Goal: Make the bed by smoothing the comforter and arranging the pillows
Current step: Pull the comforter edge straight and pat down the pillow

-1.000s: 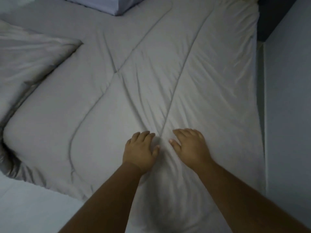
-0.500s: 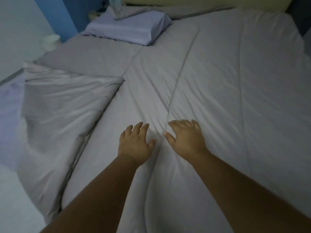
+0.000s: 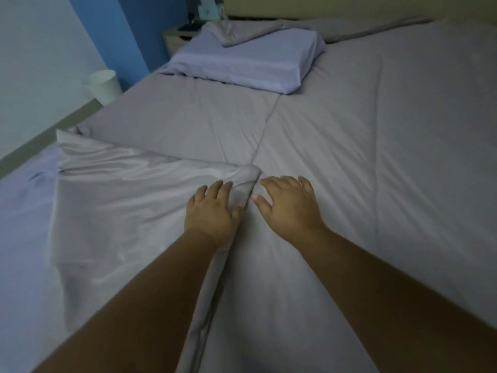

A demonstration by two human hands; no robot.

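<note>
Both hands are pressing palm-down on the grey comforter (image 3: 349, 146), which is covering most of the bed from the near edge up toward the headboard (image 3: 322, 6). The left hand (image 3: 211, 211) is resting on a turned-back flap (image 3: 139, 200) of the comforter, close to the flap's folded corner. Its fingers are lying straight and slightly spread, gripping nothing. The right hand (image 3: 289, 208) is lying just beside it, across the fold line, on the flat part of the comforter. Its fingers are likewise extended and fanned, the thumb is pointing toward the left hand, and it is holding nothing. The two hands are sitting near each other without touching. The flap is lying doubled over to the left, exposing a lavender sheet (image 3: 24, 211) along that side of the bed. A lavender pillow (image 3: 247, 63) is lying at the far left of the bed, with a grey piece of bedding (image 3: 242, 32) resting on its far edge. Beyond the bed, a white bin (image 3: 103, 86) is standing on the floor near the blue wall (image 3: 129, 30), and a nightstand (image 3: 177, 36) is standing beside the headboard.
</note>
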